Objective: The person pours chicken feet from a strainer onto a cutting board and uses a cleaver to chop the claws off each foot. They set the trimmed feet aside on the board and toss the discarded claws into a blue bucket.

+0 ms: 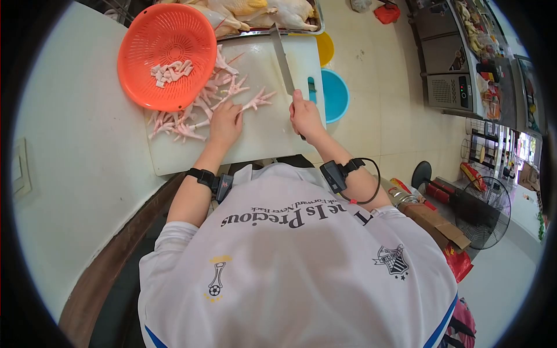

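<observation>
My right hand [307, 119] is wrapped round the handle of a long kitchen knife [282, 61], its blade pointing away from me over the cutting board [272, 136]. My left hand [226, 123] is closed on a chicken foot [258, 100], whose spread toes stick out to the right of the fingers. Several more chicken feet [185, 129] lie in a pile to the left of that hand. An orange colander [139, 55] rests partly over the pile. Small pale cut pieces [172, 73] sit inside it.
Whole plucked chickens [232, 8] lie in a metal tray [319, 20] beyond the board. A blue basin [337, 95] and a yellow basin [326, 49] are past the board's right edge. A wall [64, 116] stands at left. A fan [484, 211] and cardboard box [432, 223] are at right.
</observation>
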### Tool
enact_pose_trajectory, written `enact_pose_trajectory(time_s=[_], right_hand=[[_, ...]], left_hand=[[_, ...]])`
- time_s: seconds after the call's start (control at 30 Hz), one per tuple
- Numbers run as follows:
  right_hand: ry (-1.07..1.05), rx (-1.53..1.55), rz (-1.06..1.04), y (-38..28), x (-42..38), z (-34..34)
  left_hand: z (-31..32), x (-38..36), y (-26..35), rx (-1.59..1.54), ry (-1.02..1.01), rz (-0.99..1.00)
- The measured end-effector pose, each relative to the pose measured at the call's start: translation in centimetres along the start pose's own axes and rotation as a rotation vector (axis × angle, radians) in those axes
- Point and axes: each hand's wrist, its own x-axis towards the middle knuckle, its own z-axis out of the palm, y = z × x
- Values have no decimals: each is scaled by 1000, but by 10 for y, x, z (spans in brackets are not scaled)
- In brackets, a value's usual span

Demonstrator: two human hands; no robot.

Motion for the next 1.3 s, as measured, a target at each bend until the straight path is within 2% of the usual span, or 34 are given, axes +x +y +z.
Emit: enact_pose_trajectory(time_s=[0.1, 0.23, 0.3, 0.43, 0.5, 0.53, 0.6, 0.63, 0.7, 0.73, 0.8, 0.93, 1.0, 1.13, 1.3], right_hand=[[-25, -40, 75, 7, -6, 4], [-21, -88, 25, 7, -11, 11], [16, -74, -87, 5, -10, 13], [80, -46, -109, -7, -12, 16], [72, 55, -315, -8, -13, 22], [72, 59, -315, -3, -10, 26], [144, -195, -265, 12, 2, 37], [153, -193, -276, 20, 7, 39], [107, -323, -90, 34, 8, 42], [106, -325, -89, 28, 1, 40], [6, -49, 147, 4, -16, 33], [1, -32, 207, 12, -24, 31], [3, -55, 75, 12, -11, 37], [75, -76, 3, 16, 0, 40], [33, -69, 148, 30, -29, 24]], left_hand=[[-1, -4, 0, -1, -1, -25], [-2, -5, 2, -25, 48, -15], [-4, -4, 3, -43, 51, 5], [-6, -3, -1, -66, -1, 36], [-2, -3, -3, -85, 0, 43], [-1, -4, -3, -81, -3, 44], [-1, -3, -3, -76, 6, 56], [-1, -3, -4, -75, 12, 70], [1, -6, -6, -63, -14, 13], [0, -7, -5, -65, -13, 11], [-3, -7, -2, -38, 14, 43], [-6, -11, -2, -21, -24, 38], [-6, -12, 1, 22, -40, 96], [-9, -10, 2, 47, -55, 94], [-3, -15, 0, 58, -12, 25]])
